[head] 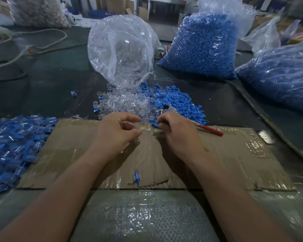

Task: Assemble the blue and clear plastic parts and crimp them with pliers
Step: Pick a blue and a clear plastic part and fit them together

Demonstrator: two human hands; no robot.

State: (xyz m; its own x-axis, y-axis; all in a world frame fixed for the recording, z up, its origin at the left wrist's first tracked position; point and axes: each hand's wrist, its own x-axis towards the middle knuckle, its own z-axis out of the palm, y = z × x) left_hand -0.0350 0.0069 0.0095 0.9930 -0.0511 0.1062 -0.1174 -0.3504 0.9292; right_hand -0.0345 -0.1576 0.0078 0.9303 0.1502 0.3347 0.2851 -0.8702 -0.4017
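Held pliers (pixel 210 130), blue part (pixel 155 124) in right hand (pixel 175 133) at cardboard (pixel 234 154) far edge | left hand (pixel 117 133) grip untellable | risked drop: overloaded grip

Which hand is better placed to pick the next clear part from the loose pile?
Left, probably. The left hand appears empty and sits right at the edge of the clear parts. The right hand is busy pinching a blue part, with the pliers running under it.
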